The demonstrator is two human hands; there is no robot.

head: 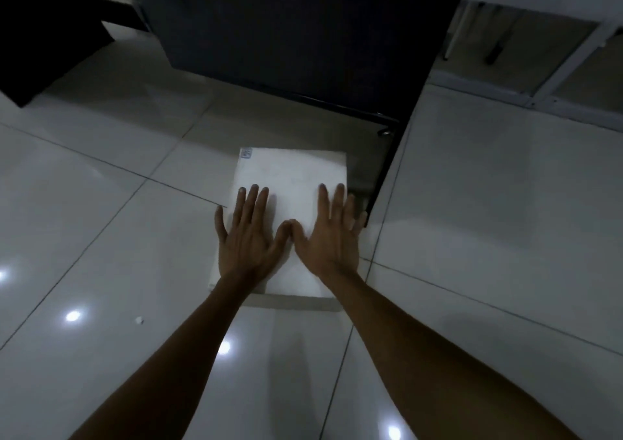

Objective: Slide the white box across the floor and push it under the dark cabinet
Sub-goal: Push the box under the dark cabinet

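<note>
We pressed both spread hands, left (pixel 247 240) and right (pixel 332 237), flat on the flat white rectangular box (pixel 293 183); the dark cabinet (pixel 303 34) stood just ahead, box not yet under.

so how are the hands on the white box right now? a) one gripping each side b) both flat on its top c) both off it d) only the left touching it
b, the left hand and right hand lie palm-down, fingers spread, on top of the white box.

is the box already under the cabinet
No, the box lies on open floor before the cabinet, both hands flat on it.
</note>
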